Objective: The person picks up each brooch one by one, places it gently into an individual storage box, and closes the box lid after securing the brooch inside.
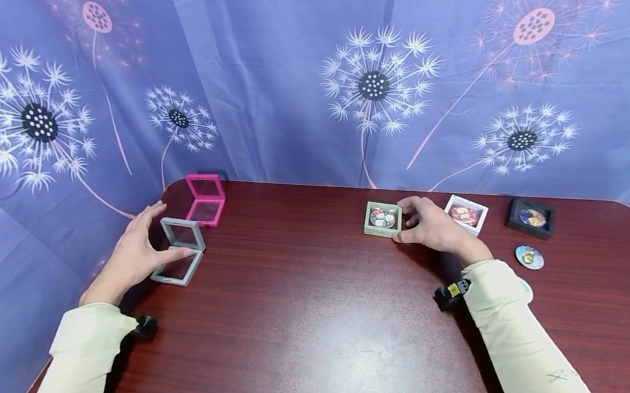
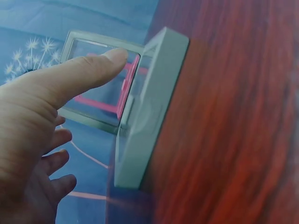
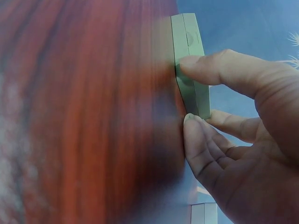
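Note:
On the left, a grey frame-like display case stands hinged apart, its clear-windowed lid upright. My left hand is beside it with fingers spread. The left wrist view shows the thumb across the front of the lid; whether it touches cannot be told. Right of the middle, a closed pale green display case holds a round patterned badge. My right hand pinches its right corner, thumb on the front side, other fingers at the right and behind, as the green case shows in the right wrist view.
A pink case stands opened out behind the grey one. Right of my right hand are a white case and a black case with badges inside. A loose round badge lies nearer; another is partly behind the sleeve.

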